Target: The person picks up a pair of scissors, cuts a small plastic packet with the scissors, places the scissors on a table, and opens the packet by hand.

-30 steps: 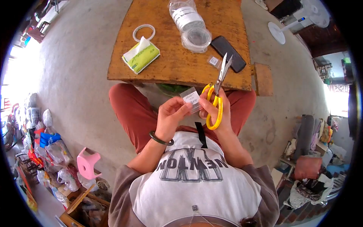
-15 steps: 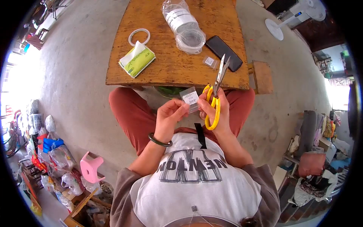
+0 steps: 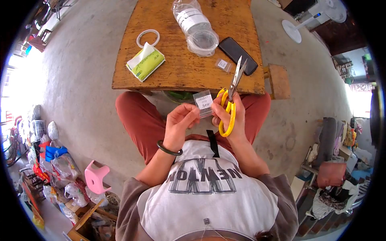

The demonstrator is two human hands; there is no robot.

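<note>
Held low over my lap is a small clear plastic bag [image 3: 204, 102] with a handwritten white label. My left hand [image 3: 181, 122] is closed, its fingertips pinched at the bag's lower left edge. In my right hand [image 3: 232, 118] are yellow-handled scissors [image 3: 228, 122], their blades slightly apart and pointing up toward the table. The thumb and fingers of that hand also grip the bag's right edge. A similar labelled bag [image 3: 223, 65] lies on the wooden table [image 3: 177, 76], beside a black phone-like case [image 3: 238, 55].
On the table are a green tissue pack [image 3: 146, 64], a white ring [image 3: 148, 38] and a plastic-wrapped stack of round containers [image 3: 195, 26]. A wooden stool [image 3: 278, 81] stands at the table's right. A pink stool [image 3: 97, 177] and bagged clutter are at left, a fan [image 3: 292, 31] far right.
The small bag and scissors have shifted slightly right. My left fingers have slid toward the bag's edge, so more of the label shows.
</note>
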